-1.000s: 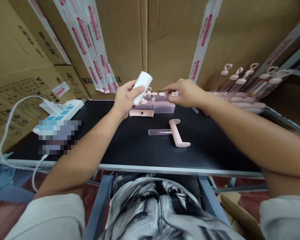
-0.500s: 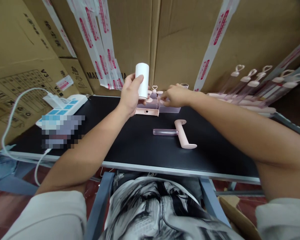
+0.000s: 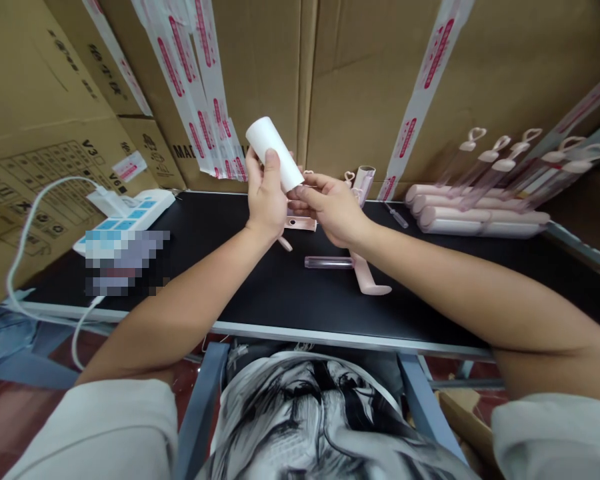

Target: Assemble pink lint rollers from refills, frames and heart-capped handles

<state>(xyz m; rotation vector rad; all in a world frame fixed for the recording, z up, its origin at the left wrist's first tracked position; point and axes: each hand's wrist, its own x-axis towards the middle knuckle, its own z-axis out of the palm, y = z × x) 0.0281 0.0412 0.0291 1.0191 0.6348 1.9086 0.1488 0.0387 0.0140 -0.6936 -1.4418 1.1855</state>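
Note:
A white roll (image 3: 275, 155) is tilted up to the left above the table, with my left hand (image 3: 269, 197) wrapped round it. The fingers of my right hand (image 3: 330, 205) are pinched together at the roll's lower end; what they hold is hidden. Below the hands lies a pink piece with a dark hole (image 3: 300, 223). A pink handle part (image 3: 366, 277) with a clear tube (image 3: 329, 263) rests on the black table, partly behind my right wrist. Behind my right hand stands another cylinder (image 3: 364, 179) by heart-shaped tips.
Several pink rollers (image 3: 485, 221) with heart-ended clear handles lie at the right. A small screwdriver (image 3: 398, 217) is beside them. At the left are a power strip (image 3: 153, 203) and white cable (image 3: 19, 247). Cardboard (image 3: 380, 80) rises behind the table (image 3: 270, 293).
The white roll has tipped from upright to leaning left. My right hand has come left and nearer, from the pink parts at the back to the roll's lower end.

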